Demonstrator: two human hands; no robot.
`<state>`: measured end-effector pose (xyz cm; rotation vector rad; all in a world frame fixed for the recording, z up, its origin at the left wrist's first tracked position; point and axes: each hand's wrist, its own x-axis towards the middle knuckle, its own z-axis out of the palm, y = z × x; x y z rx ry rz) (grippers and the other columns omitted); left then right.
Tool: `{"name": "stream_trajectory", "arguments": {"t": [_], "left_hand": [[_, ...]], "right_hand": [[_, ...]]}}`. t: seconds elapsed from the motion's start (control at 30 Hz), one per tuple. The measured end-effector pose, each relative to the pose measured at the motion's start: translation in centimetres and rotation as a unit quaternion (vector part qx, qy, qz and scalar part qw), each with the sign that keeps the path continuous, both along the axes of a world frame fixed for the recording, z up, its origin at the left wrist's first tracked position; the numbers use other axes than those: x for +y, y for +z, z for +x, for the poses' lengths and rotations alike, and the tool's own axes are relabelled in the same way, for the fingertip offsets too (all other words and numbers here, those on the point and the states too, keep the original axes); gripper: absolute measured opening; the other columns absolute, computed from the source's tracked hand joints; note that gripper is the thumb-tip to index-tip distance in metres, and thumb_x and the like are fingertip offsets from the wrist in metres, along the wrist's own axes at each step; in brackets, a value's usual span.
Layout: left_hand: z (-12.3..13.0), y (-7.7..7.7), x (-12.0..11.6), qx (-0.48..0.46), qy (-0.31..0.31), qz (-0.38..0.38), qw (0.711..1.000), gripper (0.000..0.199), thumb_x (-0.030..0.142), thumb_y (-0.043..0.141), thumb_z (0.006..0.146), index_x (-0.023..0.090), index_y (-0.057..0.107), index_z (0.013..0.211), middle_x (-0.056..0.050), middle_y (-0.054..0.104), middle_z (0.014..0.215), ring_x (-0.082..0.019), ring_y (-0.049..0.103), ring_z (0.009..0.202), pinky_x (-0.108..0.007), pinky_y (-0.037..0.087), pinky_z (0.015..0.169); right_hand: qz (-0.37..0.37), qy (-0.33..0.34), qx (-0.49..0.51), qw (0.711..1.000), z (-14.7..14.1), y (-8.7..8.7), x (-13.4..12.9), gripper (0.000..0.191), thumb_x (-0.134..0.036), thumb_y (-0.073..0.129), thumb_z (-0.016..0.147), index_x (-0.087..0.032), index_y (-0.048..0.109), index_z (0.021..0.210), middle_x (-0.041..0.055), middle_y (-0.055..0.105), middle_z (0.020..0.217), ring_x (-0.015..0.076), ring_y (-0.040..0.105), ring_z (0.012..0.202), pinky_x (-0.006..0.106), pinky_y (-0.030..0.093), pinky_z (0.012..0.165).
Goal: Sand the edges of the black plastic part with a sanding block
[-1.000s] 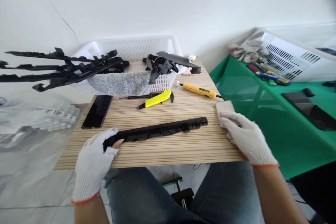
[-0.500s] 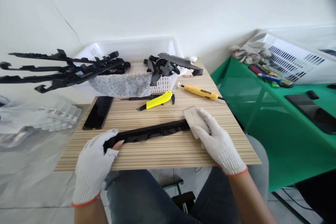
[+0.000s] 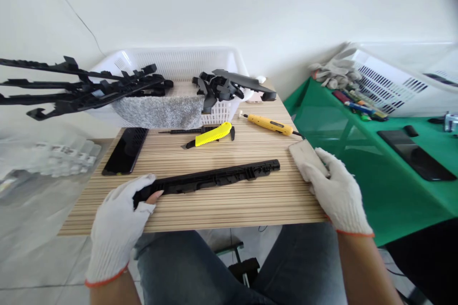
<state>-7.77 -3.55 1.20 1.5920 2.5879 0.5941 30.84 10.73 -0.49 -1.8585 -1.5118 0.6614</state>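
Observation:
A long black plastic trim piece (image 3: 218,177) lies across the striped tabletop (image 3: 229,209). My left hand (image 3: 119,221), in a white knit glove with a bare thumb tip showing, grips its left end. The strip's far end is free. Off to the right, apart from the strip, my right hand (image 3: 336,190), also gloved, is closed on a flat beige block (image 3: 306,157) near the table's right edge. I cannot make out the block's kind. Beyond the strip lie a yellow utility knife (image 3: 213,134) and a dark caliper (image 3: 186,131).
A black phone (image 3: 125,151) rests at the left. Behind stands a white basket (image 3: 186,64) with a grey cloth (image 3: 161,110) over its rim and black parts (image 3: 86,86) jutting out left. A yellow corded tool (image 3: 270,124) lies back right, beside a green-covered table (image 3: 358,152).
My right hand has moved right with the beige block, off the strip's right end, which now shows. My left hand keeps its grip on the strip. The view has shifted slightly.

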Motion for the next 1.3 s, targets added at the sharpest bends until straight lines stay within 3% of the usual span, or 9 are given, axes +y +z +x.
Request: {"name": "stream_trajectory", "arguments": {"t": [0.13,0.23,0.33,0.73,0.83,0.93,1.03,1.13,1.3], "left_hand": [[-0.1,-0.1,0.0,0.004,-0.002,0.002,1.0,0.036,0.043,0.052,0.082,0.026,0.068,0.11,-0.008,0.072,0.118,-0.033,0.064,0.112,-0.051,0.05,0.098],[0.2,0.1,0.1,0.002,-0.003,-0.002,1.0,0.038,0.043,0.052,0.082,0.023,0.068,0.111,-0.009,0.072,0.119,-0.033,0.064,0.113,-0.05,0.05,0.099],[0.4,0.4,0.1,-0.002,0.003,-0.006,1.0,0.039,0.046,0.052,0.083,0.024,0.068,0.111,-0.01,0.071,0.119,-0.033,0.063,0.114,-0.05,0.05,0.099],[0.6,0.6,0.1,-0.01,0.025,-0.029,0.999,0.044,0.049,0.049,0.083,0.024,0.066,0.114,-0.009,0.07,0.122,-0.035,0.061,0.117,-0.053,0.048,0.101],[0.4,0.6,0.1,-0.014,0.021,-0.023,0.999,0.044,0.049,0.049,0.082,0.024,0.067,0.113,-0.01,0.071,0.121,-0.035,0.062,0.116,-0.052,0.05,0.1],[0.1,0.3,0.1,-0.01,0.013,-0.011,1.0,0.041,0.048,0.05,0.081,0.025,0.068,0.109,-0.009,0.073,0.117,-0.034,0.065,0.112,-0.05,0.052,0.098],[0.0,0.1,0.2,0.001,0.002,-0.002,1.0,0.037,0.045,0.051,0.079,0.025,0.069,0.105,-0.008,0.074,0.114,-0.034,0.066,0.11,-0.049,0.052,0.097],[-0.1,0.1,0.1,0.002,0.0,0.001,1.0,0.038,0.044,0.05,0.079,0.024,0.068,0.106,-0.009,0.073,0.116,-0.035,0.065,0.111,-0.051,0.051,0.098],[-0.2,0.0,-0.1,0.002,-0.004,0.012,1.0,0.033,0.042,0.051,0.08,0.029,0.068,0.106,-0.007,0.073,0.115,-0.034,0.066,0.109,-0.052,0.053,0.095]], "right_hand": [[-0.042,0.076,0.142,0.986,-2.6,0.8,-1.5,0.068,-0.054,0.059,0.08,-0.022,0.055,0.14,0.0094,0.07,0.111,0.0218,0.067,0.072,0.034,0.055,0.061],[-0.08,0.224,0.101,0.966,-3.9,1.0,-1.7,0.051,-0.049,0.06,0.082,-0.027,0.065,0.129,0.0053,0.066,0.128,0.0271,0.063,0.111,0.041,0.05,0.097],[-0.092,0.254,0.071,0.96,-4.6,1.0,-1.3,0.042,-0.049,0.054,0.089,-0.03,0.067,0.124,0.0016,0.065,0.13,0.0256,0.056,0.125,0.043,0.039,0.111],[-0.049,0.017,0.005,0.999,-1.8,0.5,1.2,0.062,-0.053,0.064,0.077,-0.017,0.065,0.127,0.0047,0.066,0.076,0.0195,0.059,0.061,0.032,0.046,0.056],[-0.048,-0.028,0.019,0.998,-1.3,0.2,1.1,0.06,-0.051,0.062,0.081,-0.02,0.061,0.132,0.0061,0.069,0.082,0.0214,0.063,0.062,0.035,0.051,0.058],[0.094,-0.082,-0.032,0.992,-1.7,0.5,0.0,0.052,-0.046,0.061,0.083,-0.021,0.063,0.129,0.0108,0.069,0.108,0.0272,0.067,0.09,0.041,0.055,0.078],[0.199,0.007,-0.114,0.973,-2.4,0.7,-1.0,0.034,-0.043,0.057,0.086,-0.025,0.074,0.11,0.0104,0.065,0.12,0.0272,0.065,0.104,0.039,0.054,0.086],[0.089,0.145,-0.166,0.971,-2.8,0.4,-0.7,0.033,-0.041,0.053,0.087,-0.032,0.074,0.111,0.0066,0.064,0.116,0.0243,0.067,0.094,0.036,0.056,0.074],[0.025,0.154,-0.196,0.968,-3.0,0.1,0.3,0.04,-0.041,0.049,0.09,-0.036,0.066,0.126,0.0036,0.055,0.136,0.0274,0.064,0.107,0.039,0.054,0.082]]}}
